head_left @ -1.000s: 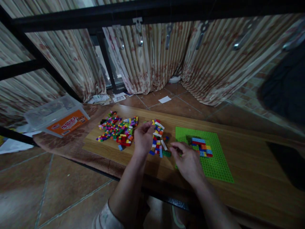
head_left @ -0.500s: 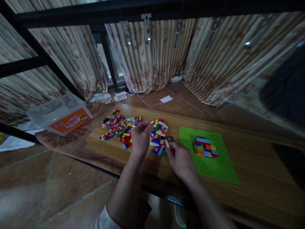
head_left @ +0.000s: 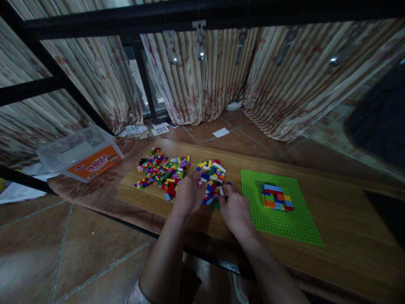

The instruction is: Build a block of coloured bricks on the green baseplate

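Note:
Both of my hands rest at the near edge of a small pile of loose coloured bricks on the wooden table. My left hand has its fingers curled down onto the bricks at the pile's left side. At the pile's right side my right hand is curled with its fingertips among the bricks. What either hand grips is hidden. A larger spread of bricks lies to the left. On the right, a green baseplate carries a low block of built bricks.
A clear plastic box with an orange label stands at the table's far left on a brown cloth. Striped curtains and a black metal frame rise behind the table. Tiled floor lies below, with papers near the curtains. A dark object sits at the far right.
My right hand has moved left from beside the baseplate to the brick pile. My left hand has lowered onto the pile. The camera has shifted slightly.

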`<state>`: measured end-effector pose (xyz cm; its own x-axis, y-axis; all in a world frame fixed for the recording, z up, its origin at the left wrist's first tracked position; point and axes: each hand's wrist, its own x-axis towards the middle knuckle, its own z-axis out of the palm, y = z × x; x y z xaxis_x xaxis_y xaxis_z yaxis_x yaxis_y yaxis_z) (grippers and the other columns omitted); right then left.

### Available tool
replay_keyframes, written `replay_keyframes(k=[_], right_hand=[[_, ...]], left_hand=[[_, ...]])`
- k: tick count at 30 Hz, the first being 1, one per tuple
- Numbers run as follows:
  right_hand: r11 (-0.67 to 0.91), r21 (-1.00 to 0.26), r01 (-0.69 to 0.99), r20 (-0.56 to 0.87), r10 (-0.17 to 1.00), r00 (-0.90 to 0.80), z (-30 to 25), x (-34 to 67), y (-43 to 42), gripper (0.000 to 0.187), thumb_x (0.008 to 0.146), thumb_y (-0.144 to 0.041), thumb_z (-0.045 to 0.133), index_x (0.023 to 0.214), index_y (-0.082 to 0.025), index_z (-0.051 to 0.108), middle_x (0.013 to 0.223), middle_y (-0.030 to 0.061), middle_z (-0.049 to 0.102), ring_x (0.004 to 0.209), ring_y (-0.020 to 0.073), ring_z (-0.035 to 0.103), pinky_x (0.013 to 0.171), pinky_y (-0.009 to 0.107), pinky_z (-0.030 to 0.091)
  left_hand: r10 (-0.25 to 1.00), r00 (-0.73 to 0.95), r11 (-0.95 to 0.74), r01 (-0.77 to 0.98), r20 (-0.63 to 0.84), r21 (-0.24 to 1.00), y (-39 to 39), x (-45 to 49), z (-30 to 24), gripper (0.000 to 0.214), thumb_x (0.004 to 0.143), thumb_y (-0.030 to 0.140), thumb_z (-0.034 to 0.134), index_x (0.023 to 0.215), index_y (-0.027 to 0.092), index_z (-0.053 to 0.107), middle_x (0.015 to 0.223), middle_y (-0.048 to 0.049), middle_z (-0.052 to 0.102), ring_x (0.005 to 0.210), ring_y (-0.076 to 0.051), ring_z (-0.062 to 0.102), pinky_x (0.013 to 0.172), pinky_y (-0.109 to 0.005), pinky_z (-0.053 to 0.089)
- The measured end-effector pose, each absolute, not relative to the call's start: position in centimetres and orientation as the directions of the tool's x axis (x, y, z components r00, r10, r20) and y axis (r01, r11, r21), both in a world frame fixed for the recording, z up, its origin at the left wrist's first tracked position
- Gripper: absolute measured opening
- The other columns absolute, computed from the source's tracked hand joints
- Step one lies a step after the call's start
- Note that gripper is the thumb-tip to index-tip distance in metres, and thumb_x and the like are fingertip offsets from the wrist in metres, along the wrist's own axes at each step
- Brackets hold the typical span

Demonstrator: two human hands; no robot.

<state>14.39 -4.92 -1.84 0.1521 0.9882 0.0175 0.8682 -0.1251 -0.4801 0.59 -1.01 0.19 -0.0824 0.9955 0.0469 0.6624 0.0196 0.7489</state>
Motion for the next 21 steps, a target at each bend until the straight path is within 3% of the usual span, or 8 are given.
replay_keyframes(k=[5, 9, 16, 21], right_hand=[[-0.11, -0.51, 0.853, 0.035, 0.988, 0.148, -1.9, 14.4, -4.8, 0.022, 0.085, -0.013, 0.051, 0.103, -0.017, 0.063, 0.093, 0.0075, 0.07, 0.084, 0.0201, 0.065, 0.073, 0.028, 0.043], [-0.094, -0.538, 0.838, 0.042, 0.99, 0.137, -1.8, 14.5, -4.8, 0.022, 0.085, -0.013, 0.051, 0.103, -0.016, 0.063, 0.096, 0.0082, 0.069, 0.088, 0.0204, 0.064, 0.077, 0.029, 0.044], [-0.069, -0.596, 0.8, 0.056, 0.99, 0.127, -1.3, 14.7, -5.1, 0.019, 0.086, -0.017, 0.052, 0.101, -0.016, 0.064, 0.101, 0.0097, 0.069, 0.091, 0.0204, 0.064, 0.082, 0.03, 0.045], [-0.061, -0.712, 0.699, 0.115, 0.973, 0.202, -0.7, 15.7, -5.1, 0.019, 0.088, -0.021, 0.051, 0.098, -0.019, 0.067, 0.095, 0.0067, 0.071, 0.082, 0.0176, 0.065, 0.076, 0.028, 0.047]], left_hand=[[0.998, 0.031, -0.058, 0.834, 0.057, 0.548, -2.0, 1.9, 0.6, 0.04, 0.075, 0.023, 0.065, 0.114, 0.018, 0.065, 0.102, -0.0096, 0.072, 0.095, -0.025, 0.066, 0.083, -0.033, 0.049], [0.994, 0.061, -0.094, 0.882, 0.087, 0.463, -2.1, 2.8, 0.1, 0.039, 0.078, 0.021, 0.062, 0.116, 0.017, 0.063, 0.106, -0.0111, 0.07, 0.099, -0.025, 0.066, 0.086, -0.033, 0.048], [0.994, 0.055, -0.087, 0.907, 0.09, 0.412, -1.8, 2.8, 0.2, 0.039, 0.081, 0.018, 0.055, 0.12, 0.014, 0.06, 0.11, -0.0126, 0.07, 0.098, -0.025, 0.067, 0.085, -0.031, 0.049], [0.979, 0.067, -0.155, 0.854, 0.191, 0.496, -1.8, 2.8, 0.7, 0.041, 0.083, 0.024, 0.055, 0.123, 0.018, 0.059, 0.107, -0.0116, 0.071, 0.091, -0.026, 0.068, 0.081, -0.034, 0.051]])
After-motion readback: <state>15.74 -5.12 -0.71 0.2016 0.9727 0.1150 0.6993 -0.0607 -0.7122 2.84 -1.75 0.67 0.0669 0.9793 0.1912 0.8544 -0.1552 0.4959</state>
